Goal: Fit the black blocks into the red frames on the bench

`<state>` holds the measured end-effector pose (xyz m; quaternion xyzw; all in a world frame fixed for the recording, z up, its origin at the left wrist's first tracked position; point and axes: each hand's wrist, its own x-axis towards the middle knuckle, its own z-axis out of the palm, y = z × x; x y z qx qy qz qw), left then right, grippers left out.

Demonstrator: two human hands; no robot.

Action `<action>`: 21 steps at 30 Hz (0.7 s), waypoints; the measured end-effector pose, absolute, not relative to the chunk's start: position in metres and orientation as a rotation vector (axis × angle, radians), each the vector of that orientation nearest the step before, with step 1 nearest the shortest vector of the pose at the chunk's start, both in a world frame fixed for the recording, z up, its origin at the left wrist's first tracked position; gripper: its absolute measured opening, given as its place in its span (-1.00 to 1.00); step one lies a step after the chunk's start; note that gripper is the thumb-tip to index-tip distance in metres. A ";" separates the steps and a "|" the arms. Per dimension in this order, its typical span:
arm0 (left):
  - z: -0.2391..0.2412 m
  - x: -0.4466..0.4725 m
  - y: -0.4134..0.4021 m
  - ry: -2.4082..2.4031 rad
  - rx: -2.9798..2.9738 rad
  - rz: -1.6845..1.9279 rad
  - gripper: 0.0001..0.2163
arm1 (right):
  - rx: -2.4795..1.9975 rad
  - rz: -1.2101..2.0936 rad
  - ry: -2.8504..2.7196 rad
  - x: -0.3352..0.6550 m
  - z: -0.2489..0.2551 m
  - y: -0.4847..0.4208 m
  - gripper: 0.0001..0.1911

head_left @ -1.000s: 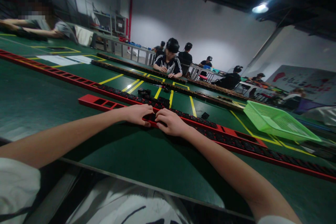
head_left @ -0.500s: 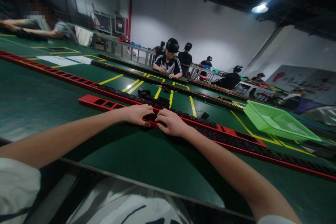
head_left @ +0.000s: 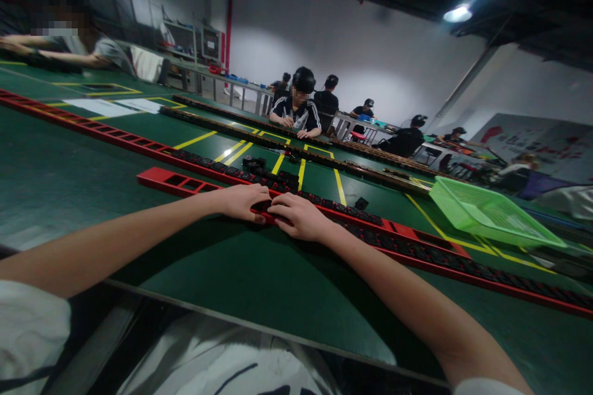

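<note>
Loosely, left grip (head_left: 244,202) clasps red frame (head_left: 160,178), curled right grip (head_left: 300,216) touching.

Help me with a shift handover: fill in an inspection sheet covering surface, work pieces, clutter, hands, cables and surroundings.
Surface: green table marked with yellow lines
Work pieces: near red frame and far red frame, each partly filled with black parts
Clutter: loose black pieces beyond the far red frame; green basket at right; white sheets at left
Hands: left hand and right hand on the near red frame, close together
Cables: nothing seen
Surroundings: co-worker across the table; more people farther back
</note>
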<state>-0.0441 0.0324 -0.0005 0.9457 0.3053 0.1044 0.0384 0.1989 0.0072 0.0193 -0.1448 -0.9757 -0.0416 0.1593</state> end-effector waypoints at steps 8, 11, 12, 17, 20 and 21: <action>0.001 -0.043 0.031 0.948 2.886 0.321 -0.64 | -0.420 -0.158 -2.800 0.199 0.019 0.006 -0.73; 0.001 -0.043 0.030 0.948 2.888 0.315 -0.63 | -0.422 -0.165 -2.805 0.198 0.020 0.006 -0.73; 0.002 -0.043 0.030 0.947 2.890 0.307 -0.63 | -0.425 -0.162 -2.805 0.198 0.020 0.006 -0.73; 0.003 -0.042 0.031 0.952 2.899 0.286 -0.62 | -0.432 -0.085 -2.797 0.199 0.020 0.006 -0.75; 0.002 -0.042 0.032 0.983 2.914 0.270 -0.59 | -0.424 0.026 -2.794 0.197 0.024 0.012 -0.76; 0.001 -0.042 0.033 1.000 2.916 0.265 -0.56 | -0.430 0.057 -2.783 0.196 0.026 0.018 -0.76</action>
